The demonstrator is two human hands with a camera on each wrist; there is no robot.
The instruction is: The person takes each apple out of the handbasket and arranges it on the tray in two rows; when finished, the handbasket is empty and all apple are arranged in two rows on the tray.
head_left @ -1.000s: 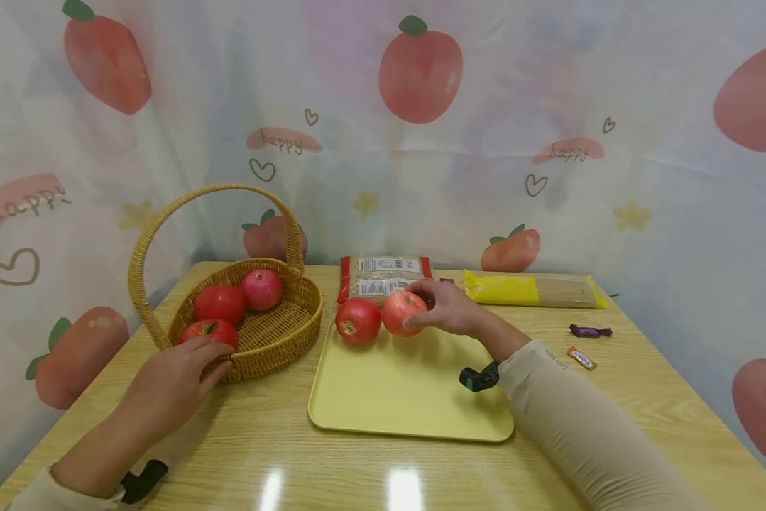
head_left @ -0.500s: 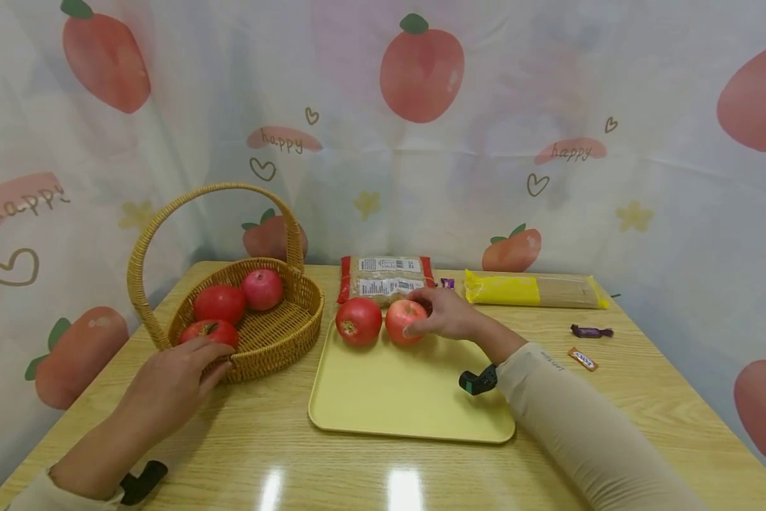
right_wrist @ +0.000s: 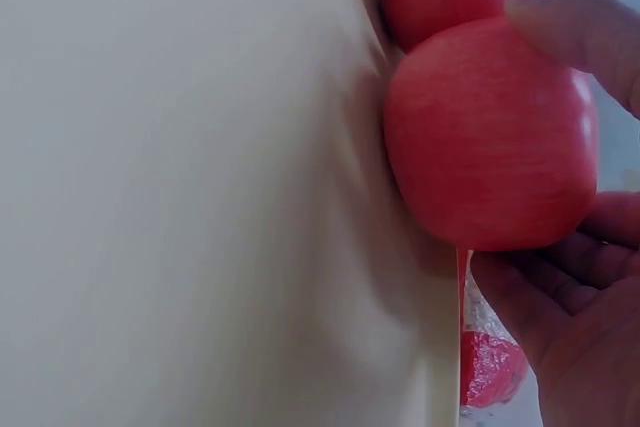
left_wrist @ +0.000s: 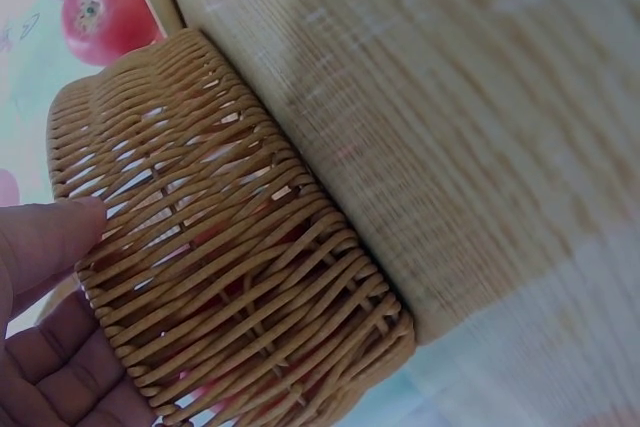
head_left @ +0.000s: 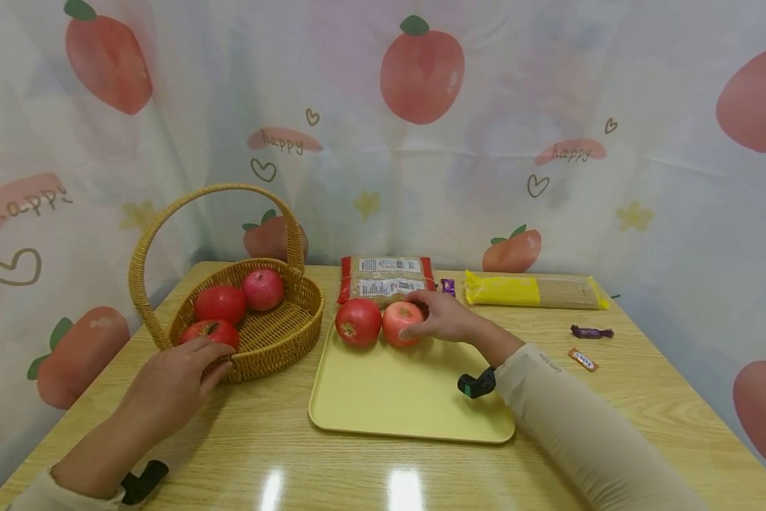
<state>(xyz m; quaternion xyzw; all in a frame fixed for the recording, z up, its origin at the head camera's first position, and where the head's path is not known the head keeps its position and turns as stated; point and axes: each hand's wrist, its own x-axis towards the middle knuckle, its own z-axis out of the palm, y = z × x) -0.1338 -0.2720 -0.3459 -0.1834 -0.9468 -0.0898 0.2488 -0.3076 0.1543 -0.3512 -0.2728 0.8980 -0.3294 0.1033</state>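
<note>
My right hand (head_left: pixel 422 314) grips a pink-red apple (head_left: pixel 397 323) that sits at the far edge of the yellow tray (head_left: pixel 408 397), touching a darker red apple (head_left: pixel 358 321) on its left. In the right wrist view the thumb lies over the apple (right_wrist: pixel 490 137) and the fingers (right_wrist: pixel 560 287) curl behind it. My left hand (head_left: pixel 191 369) rests with relaxed fingers against the front wall of the wicker basket (head_left: pixel 280 341), also seen close up as basket (left_wrist: pixel 230 247) and hand (left_wrist: pixel 40 297). Three red apples (head_left: pixel 219 303) lie inside the basket.
Behind the tray lie a red-edged food packet (head_left: pixel 385 277) and a yellow pasta pack (head_left: pixel 536 289). Small wrapped sweets (head_left: pixel 590 331) lie at the right on the wooden table (head_left: pixel 644 411). A fruit-printed curtain hangs around the table.
My right hand has lowered the pink-red apple onto the tray, close against the darker apple. The left hand and the basket have not moved.
</note>
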